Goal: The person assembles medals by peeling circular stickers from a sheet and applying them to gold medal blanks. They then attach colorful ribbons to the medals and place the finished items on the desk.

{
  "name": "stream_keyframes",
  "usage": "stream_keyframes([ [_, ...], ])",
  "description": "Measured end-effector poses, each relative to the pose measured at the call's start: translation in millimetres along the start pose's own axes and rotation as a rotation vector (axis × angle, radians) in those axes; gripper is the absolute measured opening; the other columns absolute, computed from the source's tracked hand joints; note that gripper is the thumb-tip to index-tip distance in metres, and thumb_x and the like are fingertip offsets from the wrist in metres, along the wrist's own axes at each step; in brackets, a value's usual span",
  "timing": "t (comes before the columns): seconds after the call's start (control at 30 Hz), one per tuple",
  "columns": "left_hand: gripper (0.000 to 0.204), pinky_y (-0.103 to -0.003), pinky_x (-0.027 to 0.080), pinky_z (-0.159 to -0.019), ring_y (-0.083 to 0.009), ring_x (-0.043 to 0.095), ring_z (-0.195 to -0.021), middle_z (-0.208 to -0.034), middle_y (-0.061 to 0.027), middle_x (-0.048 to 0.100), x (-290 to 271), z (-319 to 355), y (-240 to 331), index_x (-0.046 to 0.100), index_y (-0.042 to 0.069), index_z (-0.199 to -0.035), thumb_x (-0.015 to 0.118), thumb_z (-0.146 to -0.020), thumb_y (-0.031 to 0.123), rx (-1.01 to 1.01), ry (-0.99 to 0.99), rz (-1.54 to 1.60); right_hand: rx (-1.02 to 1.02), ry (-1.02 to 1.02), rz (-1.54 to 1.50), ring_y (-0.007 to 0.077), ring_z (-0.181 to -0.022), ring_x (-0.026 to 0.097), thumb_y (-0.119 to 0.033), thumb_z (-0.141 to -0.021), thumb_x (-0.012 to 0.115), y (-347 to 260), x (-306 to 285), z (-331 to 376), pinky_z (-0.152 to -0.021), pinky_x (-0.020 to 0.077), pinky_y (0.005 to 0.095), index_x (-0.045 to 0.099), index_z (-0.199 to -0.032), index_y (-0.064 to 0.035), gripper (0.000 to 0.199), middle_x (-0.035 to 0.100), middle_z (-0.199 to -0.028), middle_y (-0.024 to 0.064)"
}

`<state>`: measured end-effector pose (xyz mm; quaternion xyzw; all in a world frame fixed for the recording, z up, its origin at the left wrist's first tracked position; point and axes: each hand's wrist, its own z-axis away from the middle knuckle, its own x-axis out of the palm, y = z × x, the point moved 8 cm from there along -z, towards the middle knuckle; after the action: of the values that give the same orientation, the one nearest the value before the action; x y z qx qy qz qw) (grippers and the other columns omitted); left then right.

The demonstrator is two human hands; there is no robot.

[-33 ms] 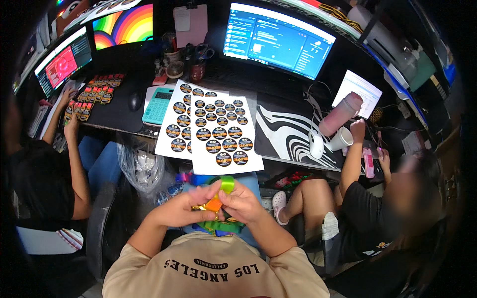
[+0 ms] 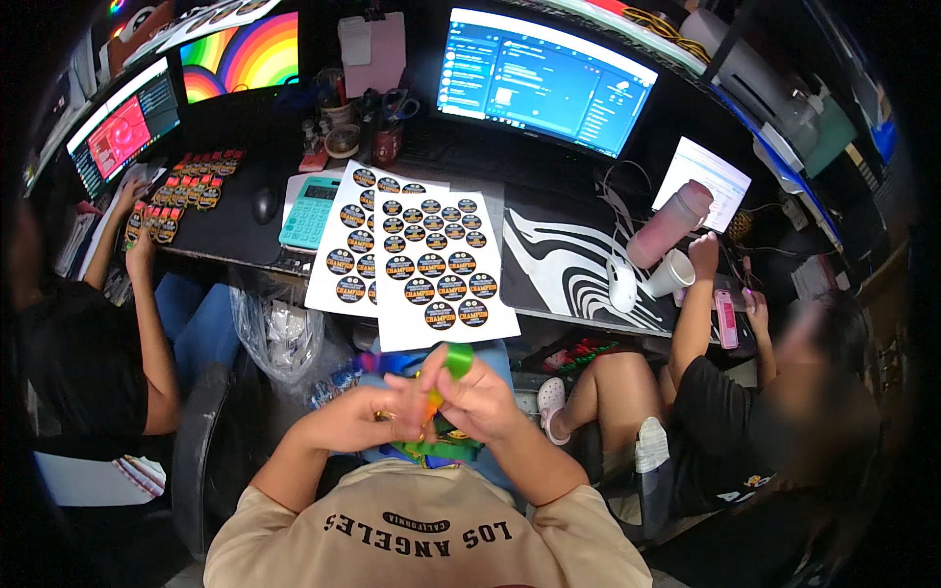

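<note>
While our right hand (image 2: 477,400) pinches green ribbon (image 2: 458,360) near the table's (image 2: 245,240) front edge, our left hand (image 2: 365,418) half-curls; its hold we cannot tell.

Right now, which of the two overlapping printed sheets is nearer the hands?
The right-hand sheet of round black prints: it overlies the left-hand sheet, and its lower edge lies closest to the left hand and right hand.

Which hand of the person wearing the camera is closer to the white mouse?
Right. The right hand is left of the white mouse and nearer the person's body; the left hand is farther left.
</note>
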<state>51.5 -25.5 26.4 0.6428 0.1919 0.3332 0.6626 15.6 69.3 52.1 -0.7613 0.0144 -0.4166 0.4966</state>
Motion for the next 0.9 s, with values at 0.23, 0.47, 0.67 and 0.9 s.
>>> stream_keyframes([
  [0.23,0.027,-0.029,0.047,-0.091,-0.0146,0.063,-0.103,-0.112,-0.0074,0.070,-7.3,21.5,-53.7,0.063,0.001,-0.119,0.061,-0.097,0.016,-0.200,-0.235,-0.341,-0.513,-0.020,-0.137,0.0083,-0.050,0.029,-0.021,-0.101,0.051,-138.1,18.2,17.4,-0.049,0.0272,0.0265,0.046,-0.097,-0.0145,0.009,0.032,-0.060,-0.0030],
  [0.47,0.040,-0.029,0.048,-0.075,-0.0156,0.060,-0.082,-0.091,-0.0068,0.062,32.5,-26.5,19.6,0.046,-0.003,-0.132,0.052,-0.102,0.024,0.252,-0.253,0.397,-0.281,-0.078,-0.268,0.0123,-0.052,0.032,-0.024,-0.100,0.049,-91.7,50.0,-9.9,-0.051,0.0311,0.0312,0.043,-0.096,-0.0146,0.011,0.034,-0.061,-0.0006],
  [0.67,0.037,-0.021,0.032,-0.055,-0.0056,0.037,-0.058,-0.066,0.0016,0.041,71.3,-17.8,51.4,0.053,0.000,-0.117,0.041,-0.106,0.034,-0.017,-0.421,0.189,-0.686,-0.164,-0.190,0.0071,-0.048,0.026,-0.023,-0.104,0.045,-207.3,69.5,46.1,-0.047,0.0253,0.0236,0.044,-0.101,-0.0154,0.008,0.031,-0.061,-0.0040],
  [0.9,0.028,-0.022,0.043,-0.062,-0.0057,0.048,-0.066,-0.074,0.0018,0.049,100.5,-26.7,108.3,0.055,0.004,-0.114,0.045,-0.105,0.029,0.127,-0.281,0.198,-0.689,-0.161,0.241,0.0084,-0.047,0.026,-0.028,-0.106,0.041,-212.7,98.9,50.1,-0.048,0.0271,0.0266,0.045,-0.105,-0.0123,0.016,0.030,-0.061,-0.0036],
])
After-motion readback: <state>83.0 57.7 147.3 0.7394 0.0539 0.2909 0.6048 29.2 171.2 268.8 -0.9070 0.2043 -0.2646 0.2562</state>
